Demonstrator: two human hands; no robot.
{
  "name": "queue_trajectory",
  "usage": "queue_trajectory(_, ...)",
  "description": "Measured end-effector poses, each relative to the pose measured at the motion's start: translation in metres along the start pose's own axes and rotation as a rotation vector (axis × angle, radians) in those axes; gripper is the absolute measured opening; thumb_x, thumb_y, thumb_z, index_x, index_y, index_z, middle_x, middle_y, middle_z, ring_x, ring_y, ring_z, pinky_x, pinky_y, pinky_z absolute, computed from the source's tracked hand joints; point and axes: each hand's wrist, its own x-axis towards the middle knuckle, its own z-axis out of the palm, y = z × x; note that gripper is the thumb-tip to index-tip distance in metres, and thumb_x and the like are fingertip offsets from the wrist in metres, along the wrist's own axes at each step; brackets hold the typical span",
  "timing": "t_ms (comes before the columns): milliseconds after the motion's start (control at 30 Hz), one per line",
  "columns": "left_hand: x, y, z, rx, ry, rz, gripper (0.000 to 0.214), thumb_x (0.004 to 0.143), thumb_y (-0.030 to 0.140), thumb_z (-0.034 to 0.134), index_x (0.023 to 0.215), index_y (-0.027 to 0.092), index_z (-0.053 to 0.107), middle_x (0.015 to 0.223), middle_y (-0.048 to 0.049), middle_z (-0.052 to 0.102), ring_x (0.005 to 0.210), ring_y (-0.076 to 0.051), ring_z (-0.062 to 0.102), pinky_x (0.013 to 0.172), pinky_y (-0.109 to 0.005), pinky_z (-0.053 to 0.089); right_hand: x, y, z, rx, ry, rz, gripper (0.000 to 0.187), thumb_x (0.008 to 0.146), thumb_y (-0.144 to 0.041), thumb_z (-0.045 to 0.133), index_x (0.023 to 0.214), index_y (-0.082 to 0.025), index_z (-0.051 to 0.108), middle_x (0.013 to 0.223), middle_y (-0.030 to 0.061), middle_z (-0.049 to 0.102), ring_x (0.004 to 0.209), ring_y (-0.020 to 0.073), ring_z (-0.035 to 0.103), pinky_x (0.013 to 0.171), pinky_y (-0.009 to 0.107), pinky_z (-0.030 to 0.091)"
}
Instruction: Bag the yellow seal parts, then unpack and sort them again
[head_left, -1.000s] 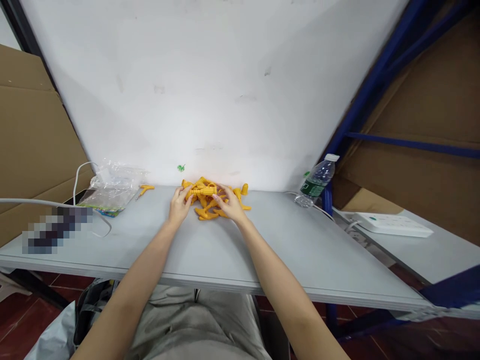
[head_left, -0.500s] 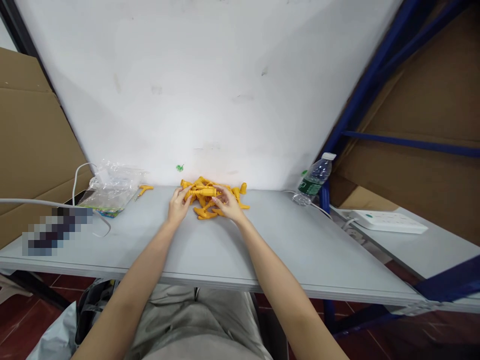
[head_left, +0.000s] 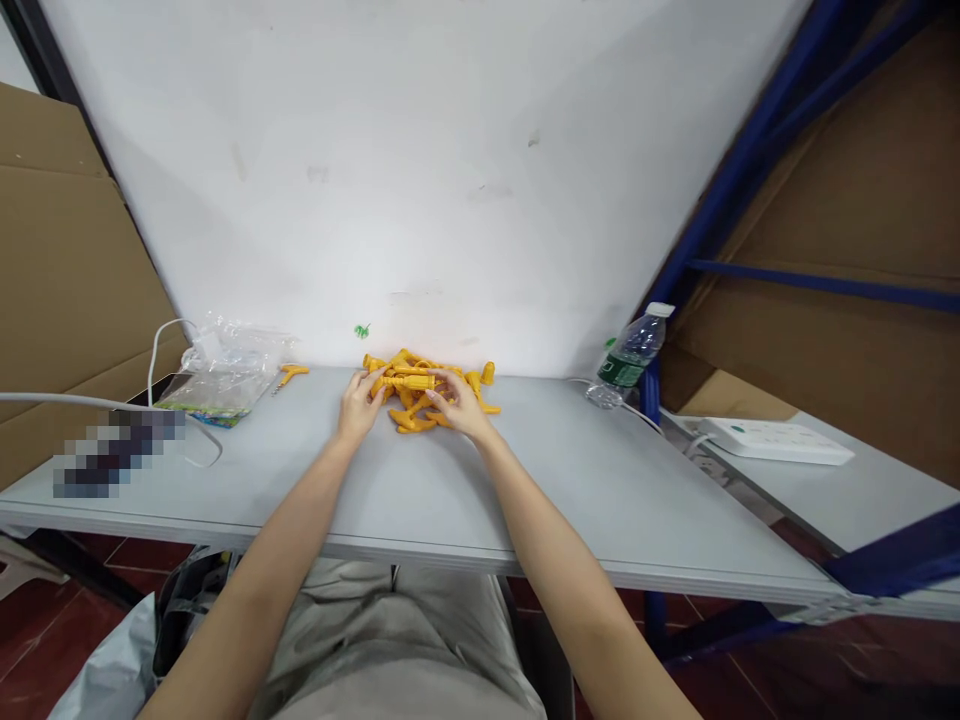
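Between my two hands lies a slim yellow plastic piece point(head_left: 414, 382), ribbed and held level; its exact kind is too small to make out. My left hand point(head_left: 359, 405) pinches its left end with thumb and fingers. At the right end, my right hand point(head_left: 462, 405) grips it the same way. Behind and beneath is a heap of yellow plastic parts point(head_left: 411, 421), among them T-shaped handles and cup-like pieces. One small yellow cup-shaped part point(head_left: 488, 373) stands at the heap's right edge. Apart on the left lies a yellow T-handled corkscrew point(head_left: 293, 371) with a metal spiral.
On the left are clear plastic bags point(head_left: 232, 365), a white cable point(head_left: 82, 402) and a cardboard sheet point(head_left: 67, 290). A water bottle point(head_left: 628, 360) leans against the blue frame at right. A white power strip point(head_left: 780, 440) sits beyond it. A white panel point(head_left: 450, 180) rises behind the table.
The view has shifted very slightly. Both hands keep hold of the yellow piece in nearly the same position.
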Motion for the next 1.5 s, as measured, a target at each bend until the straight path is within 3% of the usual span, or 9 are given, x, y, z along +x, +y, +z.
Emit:
queue_trajectory(233,0.001,0.000,0.000,-0.016,-0.032,0.001,0.031,0.089,0.025,0.059,0.119,0.023,0.066,0.096,-0.0036,0.059,0.060,-0.006,0.051,0.061,-0.020,0.052,0.000,0.004,0.000,-0.221,0.040,-0.243,0.027,0.094,-0.030,0.044,0.117,-0.023,0.054,0.124,0.0128,0.059,0.122,0.0259,0.053,0.105,0.051,0.042)
queue_trajectory(333,0.001,0.000,0.000,-0.022,-0.043,0.002,0.031,0.089,0.025,0.059,0.119,0.023,0.066,0.098,-0.0038,0.059,0.059,-0.005,0.051,0.060,-0.019,0.051,-0.002,-0.002,0.002,-0.241,0.056,-0.215,0.029,0.093,-0.036,0.047,0.118,-0.023,0.053,0.127,0.0137,0.057,0.125,0.0272,0.051,0.107,0.051,0.041)
queue_trajectory(433,0.001,0.000,-0.001,-0.021,-0.044,0.002,0.031,0.089,0.026,0.058,0.119,0.023,0.066,0.100,-0.0044,0.060,0.061,-0.006,0.052,0.061,-0.019,0.052,-0.006,-0.008,0.003,-0.200,0.072,-0.081,0.041,0.091,-0.046,0.049,0.124,-0.023,0.050,0.128,0.0140,0.056,0.120,0.0285,0.054,0.104,0.050,0.043)
queue_trajectory(600,-0.001,0.002,0.000,-0.009,-0.073,-0.005,0.031,0.089,0.026,0.058,0.119,0.024,0.067,0.105,-0.0046,0.060,0.064,-0.006,0.054,0.064,-0.020,0.053,-0.009,-0.007,0.003,-0.131,0.066,0.148,0.046,0.093,-0.058,0.038,0.121,-0.024,0.052,0.096,0.0086,0.064,0.085,0.0259,0.061,0.084,0.048,0.052)
queue_trajectory(900,-0.001,0.000,0.002,-0.050,-0.056,-0.043,0.031,0.087,0.020,0.060,0.117,0.022,0.067,0.104,-0.0051,0.062,0.069,-0.008,0.058,0.066,-0.021,0.054,-0.006,-0.004,0.002,-0.124,0.089,-0.014,0.034,0.082,-0.043,0.057,0.107,-0.022,0.050,0.108,0.0102,0.060,0.094,0.0238,0.059,0.089,0.043,0.050)
queue_trajectory(1133,0.000,-0.001,0.000,-0.015,-0.023,-0.073,0.032,0.085,0.019,0.060,0.116,0.023,0.068,0.100,-0.0047,0.063,0.066,-0.010,0.057,0.068,-0.024,0.053,-0.004,-0.002,-0.003,-0.189,0.054,-0.076,0.030,0.079,-0.028,0.054,0.109,-0.023,0.052,0.113,0.0109,0.061,0.106,0.0276,0.057,0.097,0.049,0.046)
queue_trajectory(1233,0.002,-0.006,-0.003,0.017,0.044,-0.154,0.032,0.082,0.018,0.061,0.113,0.021,0.069,0.096,-0.0054,0.064,0.064,-0.011,0.057,0.073,-0.028,0.053,-0.002,0.001,-0.009,-0.231,0.143,-0.107,0.032,0.080,-0.023,0.049,0.111,-0.023,0.052,0.119,0.0119,0.059,0.115,0.0280,0.054,0.104,0.051,0.040)
queue_trajectory(1333,0.003,-0.013,-0.006,0.032,0.111,-0.263,0.030,0.080,0.022,0.063,0.108,0.018,0.070,0.092,-0.0060,0.066,0.059,-0.012,0.054,0.073,-0.030,0.052,-0.001,0.008,-0.020,-0.260,0.339,-0.074,0.034,0.080,-0.025,0.048,0.114,-0.022,0.051,0.118,0.0128,0.059,0.116,0.0264,0.054,0.105,0.049,0.040)
queue_trajectory(1500,0.005,-0.016,-0.009,-0.027,0.135,-0.436,0.026,0.079,0.034,0.062,0.099,0.020,0.069,0.080,-0.0034,0.068,0.064,-0.015,0.060,0.066,-0.026,0.047,-0.005,0.027,-0.048,-0.296,0.687,0.210,0.036,0.082,-0.033,0.051,0.116,-0.020,0.047,0.118,0.0112,0.058,0.110,0.0220,0.057,0.097,0.039,0.045)
